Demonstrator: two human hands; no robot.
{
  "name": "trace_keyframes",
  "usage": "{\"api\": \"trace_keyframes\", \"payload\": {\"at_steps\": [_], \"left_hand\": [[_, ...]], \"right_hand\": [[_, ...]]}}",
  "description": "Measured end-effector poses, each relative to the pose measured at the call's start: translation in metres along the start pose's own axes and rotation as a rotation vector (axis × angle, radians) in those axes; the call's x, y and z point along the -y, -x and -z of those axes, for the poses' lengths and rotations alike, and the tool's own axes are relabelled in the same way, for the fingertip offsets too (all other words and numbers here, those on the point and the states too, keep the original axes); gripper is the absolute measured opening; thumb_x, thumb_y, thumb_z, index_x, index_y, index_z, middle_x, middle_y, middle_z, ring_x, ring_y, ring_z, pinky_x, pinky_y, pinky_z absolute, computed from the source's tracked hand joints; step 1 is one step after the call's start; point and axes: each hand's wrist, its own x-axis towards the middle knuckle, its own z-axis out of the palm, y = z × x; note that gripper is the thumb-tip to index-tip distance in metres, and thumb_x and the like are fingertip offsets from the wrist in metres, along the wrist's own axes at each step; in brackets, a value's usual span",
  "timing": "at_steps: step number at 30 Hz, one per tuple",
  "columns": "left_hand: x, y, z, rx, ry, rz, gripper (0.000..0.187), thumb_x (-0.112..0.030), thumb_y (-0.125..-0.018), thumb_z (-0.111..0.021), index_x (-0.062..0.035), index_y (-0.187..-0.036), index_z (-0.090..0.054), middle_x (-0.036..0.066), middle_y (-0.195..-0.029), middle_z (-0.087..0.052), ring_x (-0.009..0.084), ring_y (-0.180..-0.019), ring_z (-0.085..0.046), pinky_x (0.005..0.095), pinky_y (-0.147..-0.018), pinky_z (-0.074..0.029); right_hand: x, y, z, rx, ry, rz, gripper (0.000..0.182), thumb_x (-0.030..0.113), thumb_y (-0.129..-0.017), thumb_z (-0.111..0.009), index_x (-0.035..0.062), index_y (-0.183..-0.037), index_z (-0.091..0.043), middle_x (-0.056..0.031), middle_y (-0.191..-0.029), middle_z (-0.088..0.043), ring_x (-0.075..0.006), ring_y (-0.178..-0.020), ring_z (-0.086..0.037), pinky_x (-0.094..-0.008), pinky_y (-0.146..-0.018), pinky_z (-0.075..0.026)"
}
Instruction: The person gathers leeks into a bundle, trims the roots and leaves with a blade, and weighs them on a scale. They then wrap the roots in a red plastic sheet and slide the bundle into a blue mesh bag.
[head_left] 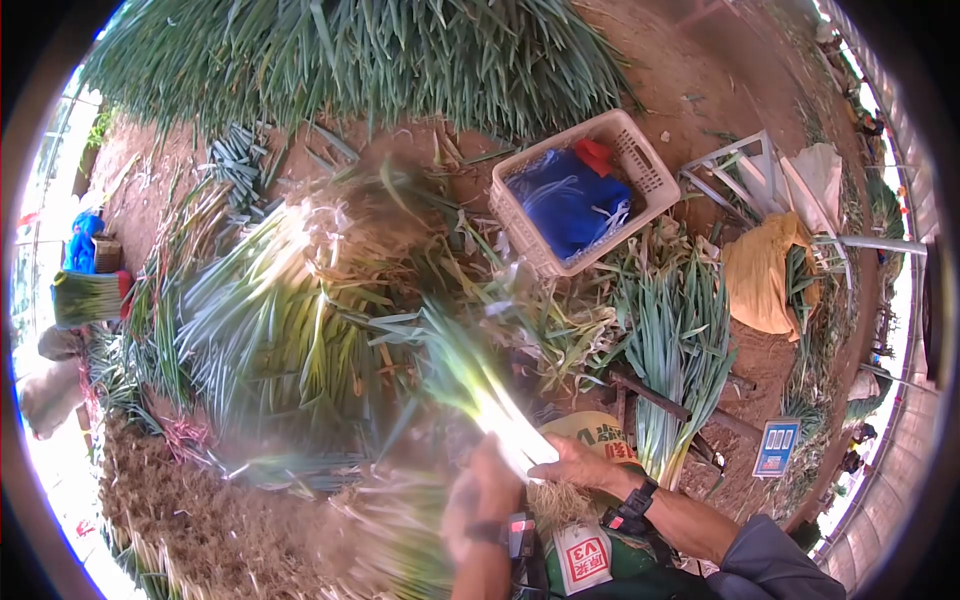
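A bunch of green onions slants across the middle, with its leafy tops at the upper left and its brown roots low, near my body. My right hand is closed round the white stalks just above the roots. Beside the same stalks, on their left, is my left hand, smeared by motion, and its fingers do not show clearly. To the left spreads a large heap of green onions. More green onions lie to the right of the bunch.
A beige plastic crate with blue cloth inside stands ahead. A long pile of green onion leaves fills the back. Right of the crate are a metal frame, a yellow cloth and a blue card. Many roots lie at lower left.
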Motion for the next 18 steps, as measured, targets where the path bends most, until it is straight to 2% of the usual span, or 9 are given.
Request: {"api": "trace_keyframes", "payload": {"at_steps": [2, 4, 7, 9, 10, 12, 13, 16, 18], "left_hand": [[-0.001, 0.001, -0.006, -0.083, 0.168, 0.113, 0.029, -0.016, -0.103, -0.046, 0.0041, -0.1, -0.066, 0.008, -0.084, -0.069, 0.015, -0.075, -0.064, 0.0349, -0.066, -0.051], [0.003, -0.002, -0.002, -0.004, 0.039, 0.051, 0.032, -0.021, -0.103, -0.046, 0.0037, -0.103, -0.066, 0.009, -0.087, -0.069, 0.0161, -0.077, -0.066, 0.0348, -0.068, -0.052], [-0.009, 0.011, -0.012, 0.049, -0.047, -0.052, 0.037, -0.03, -0.103, -0.048, 0.0022, -0.11, -0.065, 0.011, -0.093, -0.07, 0.018, -0.081, -0.067, 0.0347, -0.072, -0.054], [-0.002, -0.002, 0.005, 0.132, 0.073, 0.045, 0.035, -0.025, -0.101, -0.049, 0.0023, -0.117, -0.063, 0.012, -0.1, -0.069, 0.0211, -0.088, -0.066, 0.039, -0.087, -0.05], [0.017, -0.036, 0.046, 0.208, 0.201, 0.178, 0.033, -0.017, -0.099, -0.05, 0.0031, -0.123, -0.061, 0.012, -0.105, -0.068, 0.0236, -0.094, -0.065, 0.0433, -0.1, -0.046], [0.019, -0.053, 0.052, 0.253, 0.327, 0.328, 0.037, -0.006, -0.095, -0.05, 0.0041, -0.129, -0.059, 0.012, -0.109, -0.067, 0.0261, -0.101, -0.064, 0.0496, -0.117, -0.038], [0.012, -0.051, 0.036, 0.222, 0.327, 0.346, 0.039, -0.003, -0.093, -0.05, 0.0044, -0.131, -0.06, 0.012, -0.109, -0.068, 0.0262, -0.103, -0.064, 0.0516, -0.121, -0.034], [0.054, -0.092, 0.082, 0.315, 1.419, 0.928, 0.041, 0.002, -0.091, -0.049, 0.005, -0.129, -0.062, 0.013, -0.112, -0.068, 0.0281, -0.109, -0.064, 0.0556, -0.124, -0.03], [0.053, -0.087, 0.078, 0.247, 1.463, 0.926, 0.04, 0.002, -0.092, -0.048, 0.005, -0.129, -0.062, 0.014, -0.113, -0.068, 0.0282, -0.11, -0.064, 0.0563, -0.124, -0.029]], "right_hand": [[-0.004, 0.0, 0.0, 0.01, 0.018, 0.02, 0.062, 0.016, -0.086, -0.083, 0.0008, -0.138, -0.053, -0.0019, -0.119, -0.064, -0.0095, -0.101, -0.061, -0.0255, -0.086, -0.052], [-0.013, -0.005, 0.002, 0.011, 0.004, 0.07, 0.063, 0.017, -0.085, -0.084, 0.0011, -0.137, -0.053, -0.0021, -0.118, -0.064, -0.0093, -0.102, -0.06, -0.0261, -0.086, -0.052], [-0.016, -0.005, 0.012, 0.045, 0.005, -0.025, 0.062, 0.016, -0.086, -0.083, 0.0, -0.137, -0.053, -0.0018, -0.118, -0.064, -0.0096, -0.104, -0.059, -0.0262, -0.086, -0.052], [-0.016, 0.003, 0.02, 0.135, 0.032, -0.004, 0.059, 0.015, -0.087, -0.081, -0.0005, -0.136, -0.053, -0.0016, -0.118, -0.064, -0.0098, -0.105, -0.059, -0.0261, -0.087, -0.051], [-0.013, 0.008, 0.022, 0.177, 0.045, 0.01, 0.058, 0.014, -0.087, -0.081, -0.0007, -0.136, -0.054, -0.0015, -0.118, -0.064, -0.0099, -0.105, -0.059, -0.026, -0.087, -0.051], [0.001, 0.029, 0.021, 0.179, 0.099, 0.034, 0.055, 0.012, -0.088, -0.079, -0.0011, -0.135, -0.054, -0.0013, -0.118, -0.064, -0.01, -0.104, -0.059, -0.0258, -0.087, -0.051], [0.004, 0.036, 0.022, 0.18, 0.126, 0.043, 0.054, 0.012, -0.089, -0.078, -0.0014, -0.135, -0.054, -0.0011, -0.118, -0.064, -0.01, -0.103, -0.059, -0.0256, -0.086, -0.051], [-0.003, 0.046, 0.03, 0.145, 0.12, 0.004, 0.052, 0.013, -0.089, -0.078, -0.0013, -0.133, -0.055, -0.0018, -0.117, -0.064, -0.0097, -0.103, -0.059, -0.0258, -0.086, -0.051], [-0.003, 0.053, 0.036, 0.138, 0.134, -0.065, 0.051, 0.013, -0.088, -0.079, -0.0011, -0.131, -0.055, -0.0024, -0.117, -0.064, -0.0094, -0.103, -0.059, -0.0257, -0.087, -0.051]]}}
